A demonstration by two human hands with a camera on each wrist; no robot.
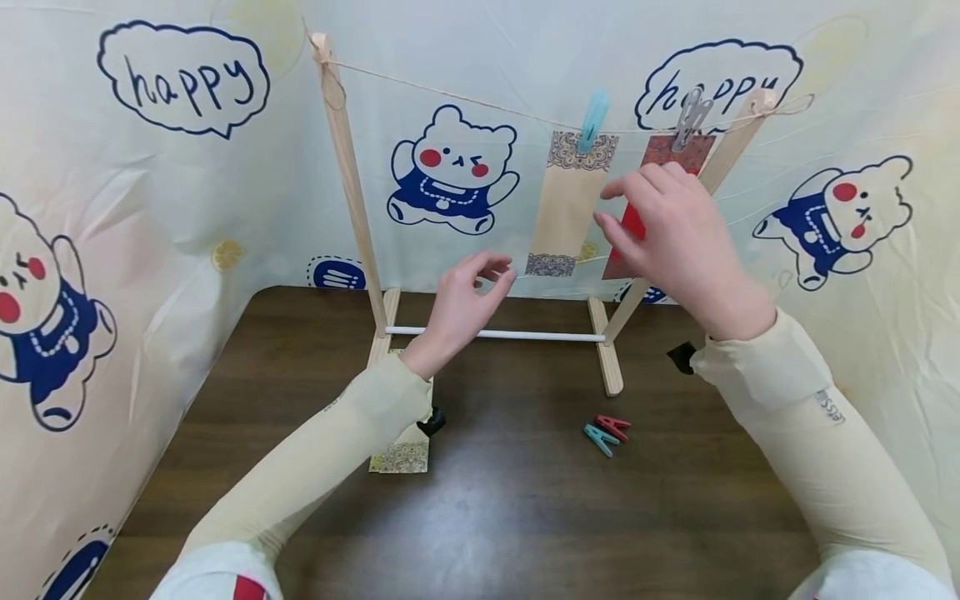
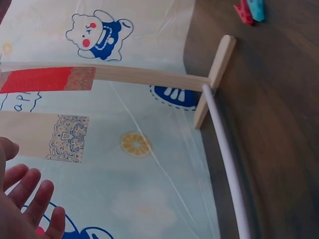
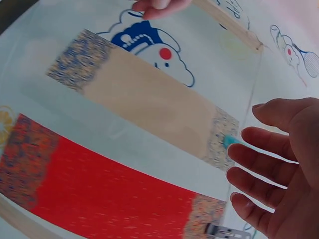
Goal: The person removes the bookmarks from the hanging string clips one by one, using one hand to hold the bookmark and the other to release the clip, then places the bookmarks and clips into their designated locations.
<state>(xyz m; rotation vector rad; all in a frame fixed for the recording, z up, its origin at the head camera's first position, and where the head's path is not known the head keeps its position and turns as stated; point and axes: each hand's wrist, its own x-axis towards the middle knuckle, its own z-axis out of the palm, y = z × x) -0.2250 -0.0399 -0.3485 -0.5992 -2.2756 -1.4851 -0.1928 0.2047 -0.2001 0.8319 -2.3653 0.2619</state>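
Observation:
A beige paper strip with patterned ends [image 1: 568,208] hangs from a string [image 1: 450,89], clipped by a light-blue clothespin [image 1: 592,121]. To its right hangs a red patterned strip [image 3: 114,184], held by a grey clip [image 1: 692,121] and partly covered by my right hand [image 1: 675,242] in the head view. That hand is in front of the strips, thumb and fingers apart, with nothing between them. My left hand [image 1: 468,300] is in the air, lower and left of the beige strip, its fingers loosely bent and holding nothing.
A wooden stand [image 1: 348,175] with a white crossbar [image 1: 540,336] carries the string. On the brown table [image 1: 510,500] lie a red clothespin [image 1: 612,427] and a blue clothespin [image 1: 600,439]. Patterned paper [image 1: 401,458] lies partly under my left forearm. Behind hangs a printed cloth [image 1: 480,50].

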